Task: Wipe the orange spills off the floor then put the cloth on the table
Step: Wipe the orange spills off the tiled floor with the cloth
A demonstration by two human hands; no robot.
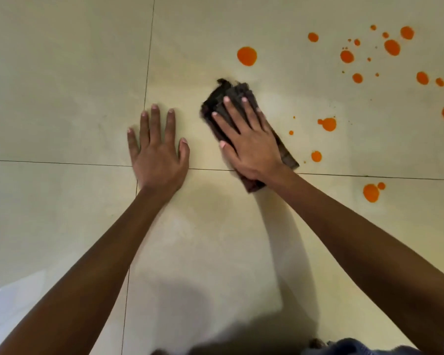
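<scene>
I see a floor [62, 73] of large cream tiles, smooth and a little glossy, with thin dark joint lines [149, 60] between them. Two lines meet just beside the left hand.

The cloth [223, 96] lies on the floor under the right hand [251, 149]. It is dark brown, folded into a long narrow pad, and lies at a slant. Its far end looks rough and frayed, and its near corner crosses a joint line. Its left edge is blurred, so I cannot tell the weave.

The right hand lies flat on top of the cloth. The fingers are straight and spread and press it down; they do not curl around it. The left hand [159, 160] is also released, palm down on the bare tile just left of the cloth, with fingers straight and apart. It touches only the floor.

The orange spills [246, 56] are flat, round drops of a strong, opaque orange, in many sizes. The biggest one sits a little beyond the far end of the cloth. Most are scattered to the right, some as tiny dots near the cloth's right side, and some pairs have run together.

At the bottom edge there is a bit of blue fabric [356, 348], soft-looking and blurred.
</scene>
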